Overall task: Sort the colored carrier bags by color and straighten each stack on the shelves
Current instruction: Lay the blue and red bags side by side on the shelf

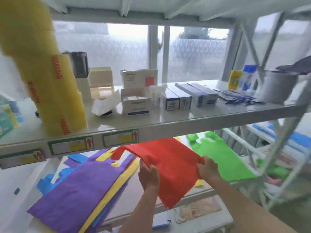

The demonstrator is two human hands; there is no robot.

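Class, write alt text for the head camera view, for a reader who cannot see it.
Two bare hands, left hand and right hand, hold a red carrier bag above the lower shelf, between a mixed pile topped by a purple bag and a flat green bag. The upper shelf holds small boxes and a yellow stack of tape rolls.

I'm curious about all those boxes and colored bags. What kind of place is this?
Probably a small shop or its stockroom. The metal shelf has price-style labels on its edge, small boxed goods stand in rows, and both hands hold a red carrier bag above piles of other colors.
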